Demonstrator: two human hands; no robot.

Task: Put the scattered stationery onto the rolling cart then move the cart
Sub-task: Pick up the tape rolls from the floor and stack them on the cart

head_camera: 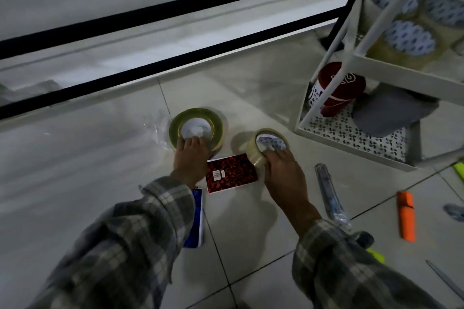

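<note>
On the tiled floor, my left hand (190,158) grips a large yellowish tape roll (196,126) with fingers in its core. My right hand (281,170) holds a smaller clear tape roll (268,144), tilted up off the floor, fingers inside its core. Between the hands lies a small red patterned notebook (232,176). A blue notebook (195,218) is partly hidden under my left sleeve. The white rolling cart (356,63) stands at the right, with several clear tape rolls (409,37) on its upper shelf.
The cart's lower shelf holds a red can (339,90) and a grey cloth (391,113). On the floor at the right lie a clear pen case (331,195), an orange highlighter (406,216), yellow highlighters (459,169) and a ruler (447,283). A black-framed glass wall (150,63) runs behind.
</note>
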